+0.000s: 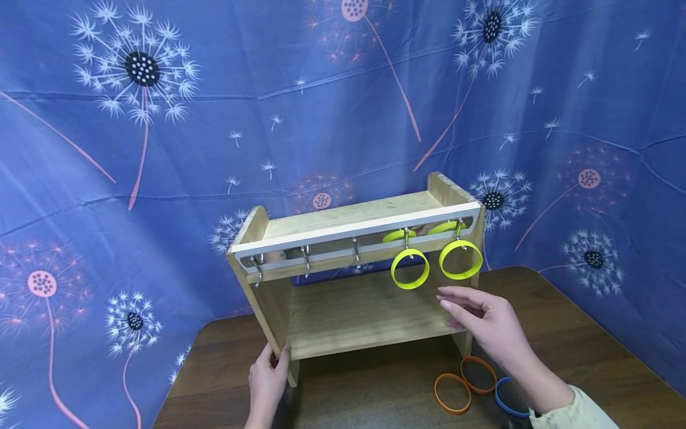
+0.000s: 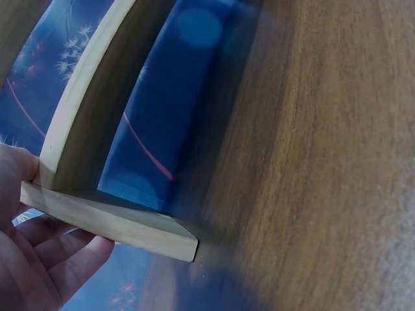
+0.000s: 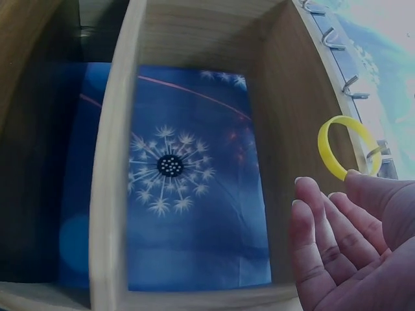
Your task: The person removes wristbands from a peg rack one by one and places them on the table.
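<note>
A wooden shelf rack (image 1: 348,313) stands on the table, its front metal strip carrying several hooks (image 1: 306,261). From two hooks at the right end hang two yellow rings, an inner ring (image 1: 409,286) and an outer ring (image 1: 460,277). Low on the rack's left side panel (image 2: 117,225), my left hand (image 1: 268,375) grips the wood between thumb and fingers. My right hand (image 1: 495,328) is below and in front of the yellow rings, holding nothing, its fingers loosely extended. In the right wrist view one yellow ring (image 3: 327,152) shows just beyond the thumb.
An orange ring (image 1: 454,412), a second orange ring (image 1: 479,391) and a blue ring (image 1: 508,410) lie on the brown table (image 1: 354,393), by the rack's right leg. The right forearm passes close to the blue one. Behind the rack hangs a blue dandelion-patterned cloth (image 1: 214,149).
</note>
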Demonstrator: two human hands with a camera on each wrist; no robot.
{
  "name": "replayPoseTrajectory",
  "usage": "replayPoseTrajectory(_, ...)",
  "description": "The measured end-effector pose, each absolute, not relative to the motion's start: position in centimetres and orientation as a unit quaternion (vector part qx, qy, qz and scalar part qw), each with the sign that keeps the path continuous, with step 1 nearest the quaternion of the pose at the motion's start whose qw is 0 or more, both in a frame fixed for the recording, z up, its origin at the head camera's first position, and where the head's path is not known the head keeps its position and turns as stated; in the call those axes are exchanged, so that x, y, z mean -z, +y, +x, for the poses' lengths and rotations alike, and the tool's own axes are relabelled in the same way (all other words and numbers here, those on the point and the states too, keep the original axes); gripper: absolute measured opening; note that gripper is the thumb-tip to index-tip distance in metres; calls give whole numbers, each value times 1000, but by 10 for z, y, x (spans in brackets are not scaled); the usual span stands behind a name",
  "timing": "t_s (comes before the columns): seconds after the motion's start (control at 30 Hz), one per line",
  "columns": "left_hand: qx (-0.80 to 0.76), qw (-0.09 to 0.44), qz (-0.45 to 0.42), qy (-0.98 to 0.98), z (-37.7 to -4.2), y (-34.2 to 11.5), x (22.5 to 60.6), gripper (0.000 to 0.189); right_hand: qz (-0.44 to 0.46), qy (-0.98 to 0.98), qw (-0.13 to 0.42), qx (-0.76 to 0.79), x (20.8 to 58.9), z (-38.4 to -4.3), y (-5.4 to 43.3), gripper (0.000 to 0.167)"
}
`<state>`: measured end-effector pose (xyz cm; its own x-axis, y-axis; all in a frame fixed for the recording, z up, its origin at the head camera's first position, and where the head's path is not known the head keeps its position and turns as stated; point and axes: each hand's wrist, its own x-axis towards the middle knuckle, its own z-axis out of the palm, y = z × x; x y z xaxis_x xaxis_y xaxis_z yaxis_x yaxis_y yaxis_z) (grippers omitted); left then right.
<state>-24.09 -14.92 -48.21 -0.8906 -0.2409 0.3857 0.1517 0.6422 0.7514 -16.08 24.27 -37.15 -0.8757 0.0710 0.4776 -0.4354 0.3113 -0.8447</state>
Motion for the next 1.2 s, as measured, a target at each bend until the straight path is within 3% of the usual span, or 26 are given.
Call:
replayPoseTrajectory(0.7, 422, 238, 25, -875, -242, -150, 484, 11, 114, -769, 213, -592, 353, -173, 226, 39)
replayPoseTrajectory(1.2, 428, 248, 15, -869, -243, -151, 486, 9, 106, -761, 249, -589, 345, -180, 216, 25)
